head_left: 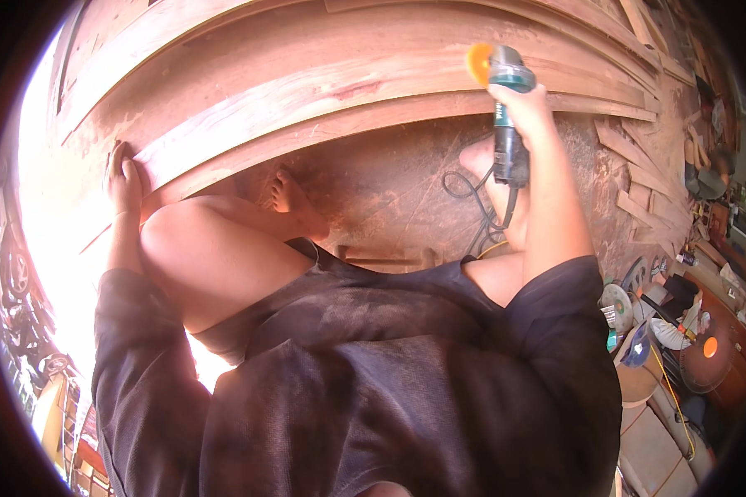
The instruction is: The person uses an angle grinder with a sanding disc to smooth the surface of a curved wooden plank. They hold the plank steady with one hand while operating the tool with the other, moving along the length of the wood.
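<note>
My right hand (pixel 529 114) is wrapped round the body of a green and black angle grinder (pixel 506 137). A yellow disc (pixel 478 65) on the grinder's head is above the wooden boards, and I cannot tell whether it touches them. The grinder's dark cord (pixel 508 211) drops from its lower end and loops beside my leg. At the far left, my left hand (pixel 124 182) lies with fingers stretched out against the left end of a long reddish plank (pixel 249 124). That plank runs across in front of me; strong light washes out the area round this hand.
More long boards (pixel 439 33) lie along the far side. Thin wood offcuts (pixel 638 186) are piled at the right. Further right are loose discs (pixel 616 305), a yellow cord (pixel 675 398) and assorted clutter. A low wooden stool (pixel 385 255) shows between my legs; a bicycle-like wheel (pixel 16 273) is at left.
</note>
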A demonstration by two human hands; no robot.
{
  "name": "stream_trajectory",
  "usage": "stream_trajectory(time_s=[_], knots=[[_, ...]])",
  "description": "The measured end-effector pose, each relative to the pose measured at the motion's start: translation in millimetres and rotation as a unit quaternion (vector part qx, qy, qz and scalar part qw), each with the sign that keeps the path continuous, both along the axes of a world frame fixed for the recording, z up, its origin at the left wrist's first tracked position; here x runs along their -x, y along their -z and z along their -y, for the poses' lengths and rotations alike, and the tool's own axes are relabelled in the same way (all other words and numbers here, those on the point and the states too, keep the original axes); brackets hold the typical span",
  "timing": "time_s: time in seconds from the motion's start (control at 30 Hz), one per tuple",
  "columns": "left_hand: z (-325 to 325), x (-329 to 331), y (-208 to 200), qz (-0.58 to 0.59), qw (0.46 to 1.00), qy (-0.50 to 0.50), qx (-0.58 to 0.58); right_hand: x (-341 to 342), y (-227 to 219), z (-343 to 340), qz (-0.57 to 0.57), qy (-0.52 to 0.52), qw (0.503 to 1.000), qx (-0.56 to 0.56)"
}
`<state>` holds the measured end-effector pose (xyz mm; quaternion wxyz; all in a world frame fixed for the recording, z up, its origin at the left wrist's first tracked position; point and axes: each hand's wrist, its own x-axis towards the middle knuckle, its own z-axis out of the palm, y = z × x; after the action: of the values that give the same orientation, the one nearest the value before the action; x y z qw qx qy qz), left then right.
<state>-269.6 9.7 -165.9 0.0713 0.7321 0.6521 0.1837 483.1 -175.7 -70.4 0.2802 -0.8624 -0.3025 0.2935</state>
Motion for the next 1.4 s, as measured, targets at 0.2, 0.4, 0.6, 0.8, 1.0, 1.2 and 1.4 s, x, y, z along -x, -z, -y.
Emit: stream_trajectory(time_s=[0.2,0.4,0.6,0.8,1.0,1.2,1.4], knots=[[-7.6,3.0,0.4,-0.001,1.0,0.015,-0.013,134.7,-13.6,-32.8,0.013,-0.194,0.979,0.055],[-0.9,2.0,-2.7,0.015,1.0,0.007,-0.006,186.8,-50.9,-41.5,0.08,-0.257,0.95,0.159],[6.7,3.0,-11.4,-0.004,1.0,-0.004,0.006,61.4,-24.6,-20.7,-0.03,-0.049,0.993,0.104],[-2.3,2.4,0.1,0.016,1.0,0.018,-0.007,-62.1,4.0,13.3,0.008,0.021,0.999,0.042],[-3.8,11.7,3.4,-0.009,0.999,0.023,-0.021,39.1,-19.1,-0.8,0.01,-0.047,0.997,0.063],[-11.7,18.8,10.1,0.0,0.999,0.021,-0.025,165.0,-41.8,-13.8,0.082,-0.207,0.965,0.139],[-7.1,9.3,4.0,-0.027,0.999,0.013,-0.024,185.1,-51.4,-16.9,0.092,-0.273,0.945,0.156]])
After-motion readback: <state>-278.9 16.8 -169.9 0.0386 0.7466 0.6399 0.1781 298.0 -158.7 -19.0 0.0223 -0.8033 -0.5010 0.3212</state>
